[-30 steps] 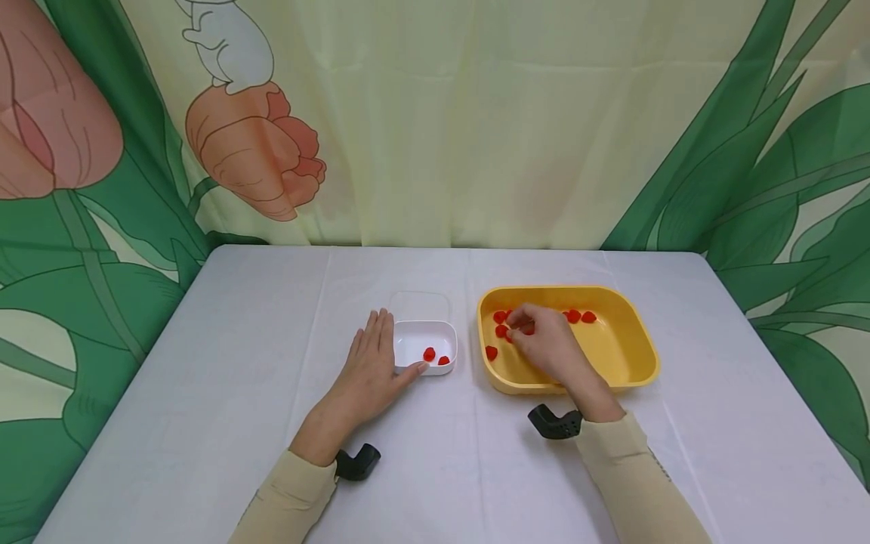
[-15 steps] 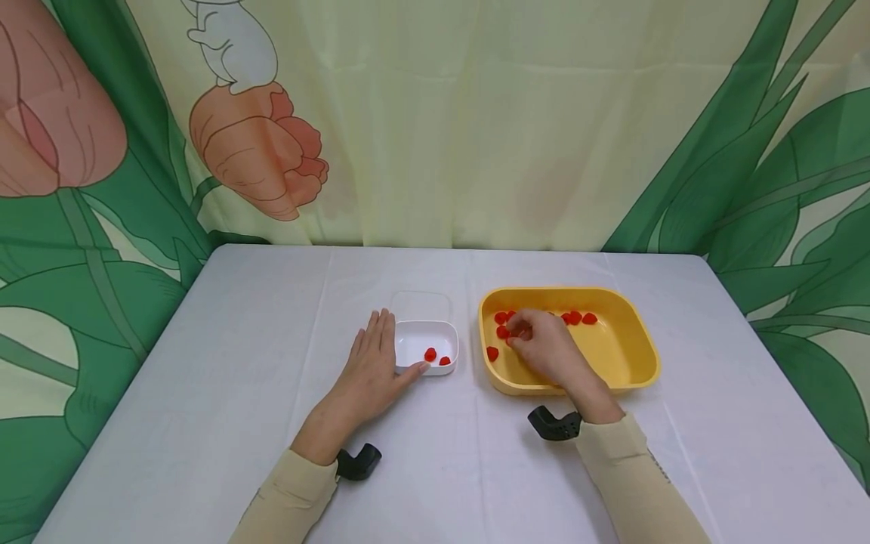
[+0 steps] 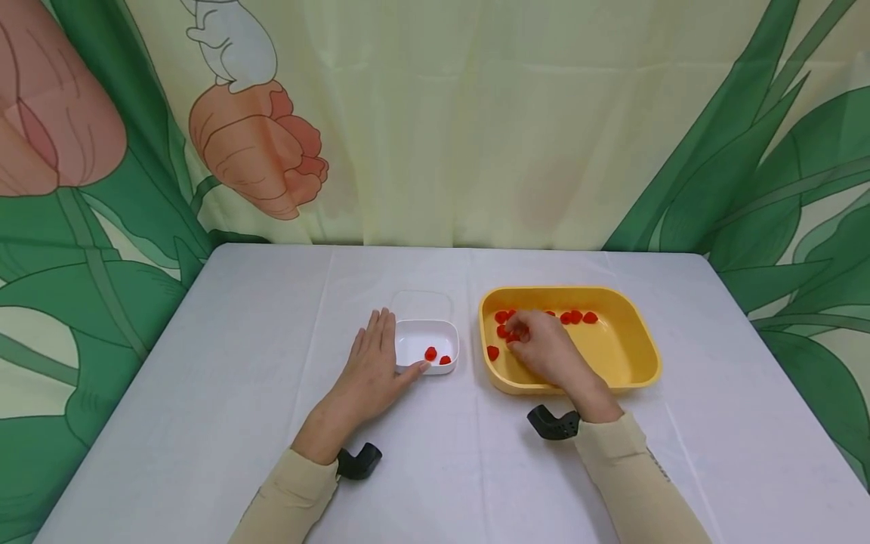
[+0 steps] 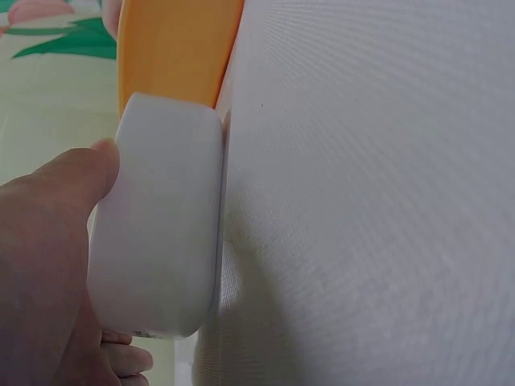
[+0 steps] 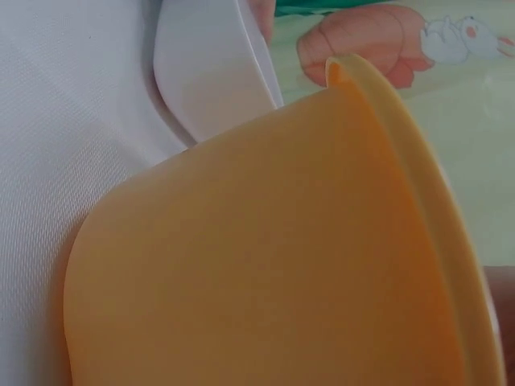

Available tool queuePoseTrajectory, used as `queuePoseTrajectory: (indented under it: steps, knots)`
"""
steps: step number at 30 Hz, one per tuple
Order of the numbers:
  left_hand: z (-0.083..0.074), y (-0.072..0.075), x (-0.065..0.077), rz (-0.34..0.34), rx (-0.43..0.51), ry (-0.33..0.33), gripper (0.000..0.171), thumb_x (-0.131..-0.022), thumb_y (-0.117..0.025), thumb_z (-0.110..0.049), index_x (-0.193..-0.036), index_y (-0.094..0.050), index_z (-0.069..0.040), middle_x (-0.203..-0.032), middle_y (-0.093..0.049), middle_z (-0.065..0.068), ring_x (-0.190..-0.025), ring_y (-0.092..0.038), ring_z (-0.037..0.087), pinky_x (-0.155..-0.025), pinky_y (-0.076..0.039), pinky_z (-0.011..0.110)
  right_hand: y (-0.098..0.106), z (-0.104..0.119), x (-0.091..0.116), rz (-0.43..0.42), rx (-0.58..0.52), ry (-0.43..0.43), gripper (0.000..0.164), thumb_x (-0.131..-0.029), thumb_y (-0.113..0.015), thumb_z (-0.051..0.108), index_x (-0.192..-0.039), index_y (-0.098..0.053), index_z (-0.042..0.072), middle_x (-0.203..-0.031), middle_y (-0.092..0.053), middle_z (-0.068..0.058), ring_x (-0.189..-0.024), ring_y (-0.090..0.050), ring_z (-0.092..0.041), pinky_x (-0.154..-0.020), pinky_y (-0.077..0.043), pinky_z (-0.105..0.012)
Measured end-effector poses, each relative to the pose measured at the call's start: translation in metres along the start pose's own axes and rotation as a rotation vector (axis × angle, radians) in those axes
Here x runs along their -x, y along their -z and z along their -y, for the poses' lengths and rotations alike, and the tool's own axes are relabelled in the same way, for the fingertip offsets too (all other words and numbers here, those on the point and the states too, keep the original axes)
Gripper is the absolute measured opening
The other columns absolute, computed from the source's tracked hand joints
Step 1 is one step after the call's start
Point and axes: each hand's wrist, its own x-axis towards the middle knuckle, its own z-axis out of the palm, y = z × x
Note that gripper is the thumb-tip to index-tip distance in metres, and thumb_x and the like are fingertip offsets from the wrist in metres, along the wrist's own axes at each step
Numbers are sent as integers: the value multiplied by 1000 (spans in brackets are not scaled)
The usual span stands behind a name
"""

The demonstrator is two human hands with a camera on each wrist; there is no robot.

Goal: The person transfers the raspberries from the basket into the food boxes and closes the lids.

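Note:
In the head view a small white box [image 3: 410, 344] with two red raspberry-like pieces [image 3: 431, 353] inside sits left of a yellow tray [image 3: 615, 359]. My left hand [image 3: 367, 370] lies along the box's left side with straight fingers, its thumb on the front rim; the left wrist view shows that thumb [image 4: 88, 173] on the box wall. Inside the tray my right hand [image 3: 549, 346] has thumb and index finger curled together around a red raspberry-like piece [image 3: 513, 339], partly hidden by the fingers. Several more red pieces [image 3: 575, 316] lie around it and along the tray's back.
A clear lid [image 3: 421, 304] stands open behind the white box. The white-covered table [image 3: 448, 468] extends around both containers, up to a printed curtain [image 3: 435, 151] at the back. In the right wrist view the yellow tray wall [image 5: 257, 257] fills most of the picture.
The right hand's fingertips have shifted slightly among the red pieces at the tray's left side. The left hand and the white box have stayed in place.

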Motion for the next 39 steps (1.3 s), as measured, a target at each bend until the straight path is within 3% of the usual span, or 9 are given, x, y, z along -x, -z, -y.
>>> queuePoseTrajectory:
  steps: [23,39]
  knots:
    - [0,1,-1,-3,7,1,100,-95,-54,-59,-156,-7,5,-166,-9,22,-155,-1,35,-125,-8,55,0,3,0,6,33,-19,17,-88,-71,2,-104,-68,6,-99,-67,-9,-91,-58,-24,-88,-55,-40]
    - [0,1,1,3,15,8,101,-94,-55,-58,-157,-7,4,-166,-9,21,-155,-1,35,-125,-8,55,5,5,3,-32,-106,-32,18,-93,-67,9,-110,-65,5,-105,-68,-10,-95,-62,-24,-88,-57,-37]
